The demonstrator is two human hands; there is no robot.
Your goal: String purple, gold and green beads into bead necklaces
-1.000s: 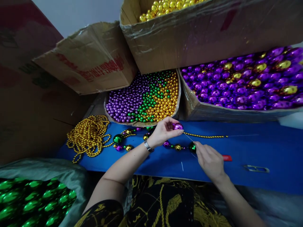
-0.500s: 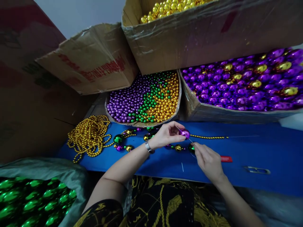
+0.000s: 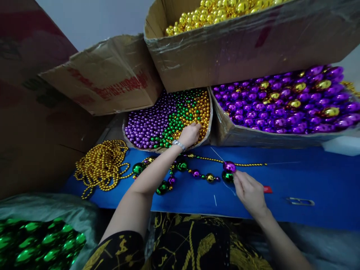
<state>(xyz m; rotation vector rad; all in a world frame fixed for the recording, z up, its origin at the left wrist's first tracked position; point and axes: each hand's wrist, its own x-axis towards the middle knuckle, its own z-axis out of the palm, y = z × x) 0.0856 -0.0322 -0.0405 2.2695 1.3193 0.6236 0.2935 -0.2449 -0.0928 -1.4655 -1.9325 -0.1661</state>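
From the head camera, the left hand [image 3: 190, 135] is in the box [image 3: 211, 116] of small beads, over the gold beads [image 3: 204, 108] near its right rim. Its fingers are curled down and their tips hidden, so I cannot tell how far apart they are or whether they have hold of a bead.

The right hand [image 3: 251, 193] is above the blue table [image 3: 182, 198], thumb and fingers pinched together on the needle [image 3: 217, 154], which runs through a purple ball [image 3: 229, 167]. A green ball [image 3: 227, 177] sits just below the purple one.

The needle's long axis slants up and leftward from the purple ball, its free end towards the box. The needle lies rightward of the left hand and closer to the body; the right hand is nearer the purple ball
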